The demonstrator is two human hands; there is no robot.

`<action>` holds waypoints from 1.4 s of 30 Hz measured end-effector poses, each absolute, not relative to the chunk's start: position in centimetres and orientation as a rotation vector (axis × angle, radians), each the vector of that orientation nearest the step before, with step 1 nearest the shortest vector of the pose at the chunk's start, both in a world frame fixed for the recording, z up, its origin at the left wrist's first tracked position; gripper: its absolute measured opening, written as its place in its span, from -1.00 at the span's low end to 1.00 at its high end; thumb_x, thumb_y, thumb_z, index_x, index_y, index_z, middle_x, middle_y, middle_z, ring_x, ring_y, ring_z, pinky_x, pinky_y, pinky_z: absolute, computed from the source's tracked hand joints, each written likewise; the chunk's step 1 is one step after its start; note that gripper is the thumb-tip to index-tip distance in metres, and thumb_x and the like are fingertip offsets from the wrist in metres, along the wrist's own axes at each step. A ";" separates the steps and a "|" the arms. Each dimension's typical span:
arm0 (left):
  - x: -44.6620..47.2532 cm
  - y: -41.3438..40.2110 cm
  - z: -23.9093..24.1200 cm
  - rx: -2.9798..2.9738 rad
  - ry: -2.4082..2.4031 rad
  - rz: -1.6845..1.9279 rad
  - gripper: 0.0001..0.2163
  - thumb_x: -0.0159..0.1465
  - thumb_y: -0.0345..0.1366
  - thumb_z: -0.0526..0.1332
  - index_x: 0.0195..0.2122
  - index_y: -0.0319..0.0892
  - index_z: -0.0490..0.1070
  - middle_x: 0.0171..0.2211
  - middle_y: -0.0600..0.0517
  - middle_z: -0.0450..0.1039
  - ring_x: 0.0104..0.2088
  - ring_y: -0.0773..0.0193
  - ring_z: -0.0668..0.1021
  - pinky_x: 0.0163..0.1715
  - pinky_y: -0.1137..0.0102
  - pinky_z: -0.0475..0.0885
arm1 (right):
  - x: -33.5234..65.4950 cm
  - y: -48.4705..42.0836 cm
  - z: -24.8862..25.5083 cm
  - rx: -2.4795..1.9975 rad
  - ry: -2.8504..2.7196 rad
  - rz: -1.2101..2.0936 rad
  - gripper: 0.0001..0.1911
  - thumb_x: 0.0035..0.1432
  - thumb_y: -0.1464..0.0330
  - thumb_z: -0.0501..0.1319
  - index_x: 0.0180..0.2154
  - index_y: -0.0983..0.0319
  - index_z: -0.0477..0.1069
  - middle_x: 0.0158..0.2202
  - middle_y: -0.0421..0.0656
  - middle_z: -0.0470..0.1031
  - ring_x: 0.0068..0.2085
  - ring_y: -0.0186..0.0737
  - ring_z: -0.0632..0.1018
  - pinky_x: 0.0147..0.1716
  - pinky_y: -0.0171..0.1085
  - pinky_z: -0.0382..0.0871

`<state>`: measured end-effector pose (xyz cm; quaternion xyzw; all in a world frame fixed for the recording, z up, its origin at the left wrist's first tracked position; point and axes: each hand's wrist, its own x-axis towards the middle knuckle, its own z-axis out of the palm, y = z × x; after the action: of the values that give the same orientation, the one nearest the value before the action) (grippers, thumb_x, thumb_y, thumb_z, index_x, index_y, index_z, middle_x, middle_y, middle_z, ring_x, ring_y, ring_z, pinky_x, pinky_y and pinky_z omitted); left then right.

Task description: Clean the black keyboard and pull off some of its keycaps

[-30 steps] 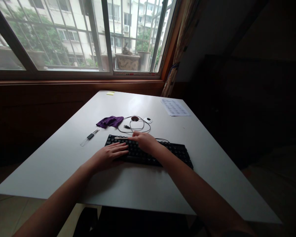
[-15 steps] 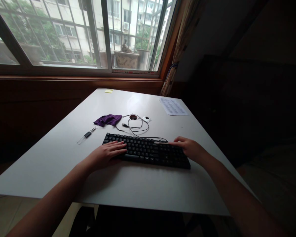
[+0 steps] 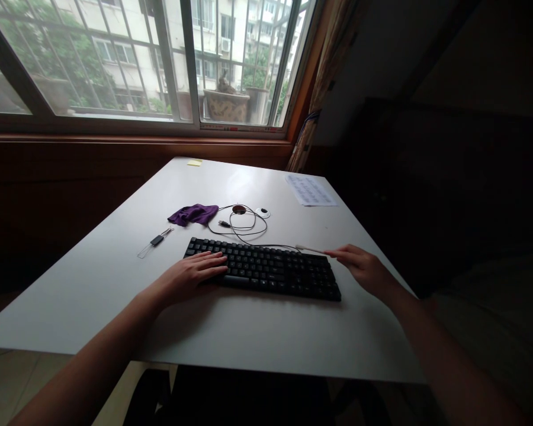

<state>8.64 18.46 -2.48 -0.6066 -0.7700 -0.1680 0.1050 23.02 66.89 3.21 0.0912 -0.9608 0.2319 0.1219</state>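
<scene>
A black keyboard lies on the white table in front of me. My left hand rests on its left end, fingers stretched out over the keys; the thumb is hidden. My right hand is closed around the end of a thin white brush, which looks like a toothbrush. The brush's head points left, over the keyboard's top right edge; whether it touches there I cannot tell. From the back of the keyboard runs a thin black cable, coiled loosely, with a USB plug.
A crumpled purple cloth and a wire keycap puller with a dark handle lie at the left. Behind the cable are a round table hole and a white ring-shaped cover. Printed sheets and yellow sticky notes lie farther back.
My right hand has moved right with the brush, whose head has left the keys for the keyboard's back edge. My left hand stays on the keyboard.
</scene>
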 end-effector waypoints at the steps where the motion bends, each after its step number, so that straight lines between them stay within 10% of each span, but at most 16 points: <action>1: 8.6 18.4 -2.5 -1.786 -2.268 -0.489 -0.49 0.39 -0.22 0.20 0.36 0.00 0.18 0.34 -0.04 0.23 0.33 0.05 0.31 0.29 0.04 0.30 | 22.6 65.8 3.1 0.268 -2.779 0.701 -0.63 0.36 0.32 0.06 0.08 0.08 0.52 -0.10 -0.08 0.53 -0.07 -0.13 0.55 -0.04 -0.17 0.43; 18: 12.5 18.5 -3.1 -1.564 -2.252 -0.329 -0.56 0.40 -0.44 0.11 0.30 -0.12 0.27 0.26 -0.08 0.35 0.24 0.01 0.39 0.21 0.01 0.40 | 10.5 43.0 1.6 0.667 -2.947 0.395 -0.47 0.30 0.50 0.05 0.20 -0.03 0.40 0.07 -0.17 0.47 -0.07 -0.19 0.54 -0.09 -0.28 0.39; 42: 12.1 18.3 -3.1 -1.530 -2.220 -0.367 -0.61 0.41 -0.41 0.13 0.25 -0.06 0.34 0.20 -0.04 0.42 0.18 0.06 0.45 0.16 0.05 0.45 | 12.5 44.8 3.3 0.643 -3.023 0.158 -0.40 0.26 0.53 0.05 0.23 -0.09 0.36 0.10 -0.18 0.47 -0.13 -0.18 0.58 -0.18 -0.28 0.39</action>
<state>12.07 18.34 -3.10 -0.5499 -0.7979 -0.1319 0.2087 12.47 44.79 3.26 0.2078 -0.9766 0.0510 0.0236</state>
